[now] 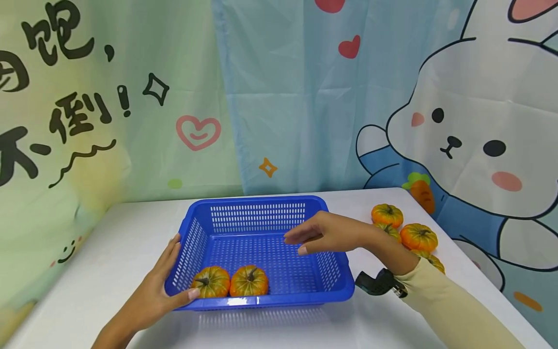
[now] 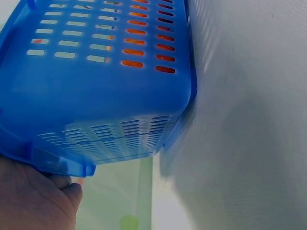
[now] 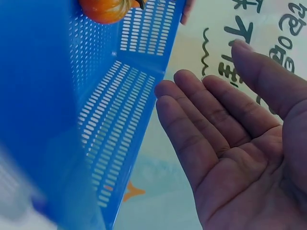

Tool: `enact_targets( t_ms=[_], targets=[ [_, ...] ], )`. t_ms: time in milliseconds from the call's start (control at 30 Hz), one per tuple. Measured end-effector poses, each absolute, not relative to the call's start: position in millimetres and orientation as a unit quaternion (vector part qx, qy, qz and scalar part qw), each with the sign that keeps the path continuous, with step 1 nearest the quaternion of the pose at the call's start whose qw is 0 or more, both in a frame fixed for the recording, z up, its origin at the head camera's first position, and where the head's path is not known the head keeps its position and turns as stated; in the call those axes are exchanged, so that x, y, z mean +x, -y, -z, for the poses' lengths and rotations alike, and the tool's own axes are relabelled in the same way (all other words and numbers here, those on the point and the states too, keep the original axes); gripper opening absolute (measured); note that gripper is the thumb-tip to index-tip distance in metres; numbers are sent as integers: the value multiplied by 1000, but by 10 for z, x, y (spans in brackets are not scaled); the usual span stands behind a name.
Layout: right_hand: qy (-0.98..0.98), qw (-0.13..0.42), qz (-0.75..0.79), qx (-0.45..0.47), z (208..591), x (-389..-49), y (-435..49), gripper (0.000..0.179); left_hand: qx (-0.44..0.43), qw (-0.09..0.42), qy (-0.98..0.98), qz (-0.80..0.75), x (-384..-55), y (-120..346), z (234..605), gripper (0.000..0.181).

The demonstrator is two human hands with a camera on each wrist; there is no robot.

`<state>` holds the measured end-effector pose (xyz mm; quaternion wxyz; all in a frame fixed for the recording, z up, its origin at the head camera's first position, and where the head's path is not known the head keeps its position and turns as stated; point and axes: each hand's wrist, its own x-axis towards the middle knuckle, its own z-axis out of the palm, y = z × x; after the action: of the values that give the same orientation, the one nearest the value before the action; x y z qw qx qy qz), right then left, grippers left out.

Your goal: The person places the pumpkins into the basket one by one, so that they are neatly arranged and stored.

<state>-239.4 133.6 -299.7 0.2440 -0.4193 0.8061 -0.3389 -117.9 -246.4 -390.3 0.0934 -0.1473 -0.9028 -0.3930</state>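
Observation:
A blue plastic basket (image 1: 261, 301) with slotted walls stands on the white table. Inside it, two small orange-and-green pumpkins (image 1: 211, 282) (image 1: 249, 281) lie side by side against the front wall, toward the left. My left hand (image 1: 153, 286) grips the basket's front left corner, its thumb over the rim and its fingers along the left side; in the left wrist view the hand (image 2: 36, 196) is partly cut off. Over the basket's right part hovers my right hand (image 1: 329, 232), holding nothing. Its palm (image 3: 240, 167) and loosely extended fingers show in the right wrist view.
Several more pumpkins (image 1: 418, 236) sit on the table (image 1: 370, 315) to the right of the basket, partly hidden behind my right forearm. A printed curtain (image 1: 279, 97) hangs behind the table. A dark band (image 1: 376, 282) is strapped at my right wrist.

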Motion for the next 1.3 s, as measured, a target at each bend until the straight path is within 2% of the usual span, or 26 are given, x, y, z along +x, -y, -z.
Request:
enact_targets(
  t_ms=[733, 1133, 1300],
  targets=[
    [-804, 205, 393, -397, 3138, -2286, -1842, 40, -148, 95, 903, 392, -1172, 2479, 3919, 102],
    [-824, 181, 421, -334, 3226, -2192, -2146, 41, -136, 89, 909, 384, -1171, 2461, 3889, 102],
    [-839, 136, 437, -293, 3270, -2120, -2230, 37, -134, 85, 910, 383, -1179, 2452, 3878, 102]
  ],
)
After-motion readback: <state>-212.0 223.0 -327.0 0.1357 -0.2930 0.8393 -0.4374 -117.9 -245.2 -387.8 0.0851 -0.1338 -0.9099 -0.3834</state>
